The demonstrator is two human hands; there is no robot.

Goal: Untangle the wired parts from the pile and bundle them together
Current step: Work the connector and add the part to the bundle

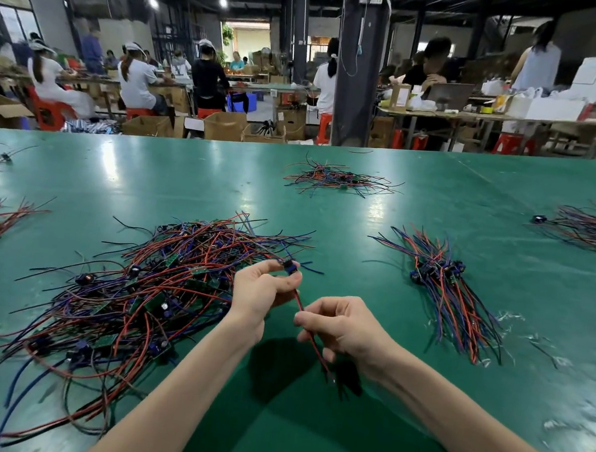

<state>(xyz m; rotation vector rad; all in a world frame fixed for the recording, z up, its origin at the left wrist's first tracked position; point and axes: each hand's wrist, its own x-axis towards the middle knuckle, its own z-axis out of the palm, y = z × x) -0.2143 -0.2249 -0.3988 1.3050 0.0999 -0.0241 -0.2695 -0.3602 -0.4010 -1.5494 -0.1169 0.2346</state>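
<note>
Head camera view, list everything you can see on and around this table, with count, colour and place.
green table surface: one, green, foreground
large tangled pile of wired parts: one, red, blue and black wires with green boards, left of the hands
aligned bundle of wired parts: one, red, blue, black, right of the hands
smaller loose wire heaps: at least four, same colours, far centre, far right, left edge
single wired part: one, red and black leads, blue component, held between the hands
cardboard boxes: several, brown, beyond the table
red plastic stools: several, at far benches
other workers: several, mostly white tops, at far benches
left hand: one, pinches the component end
right hand: one, pinches the leads
</note>
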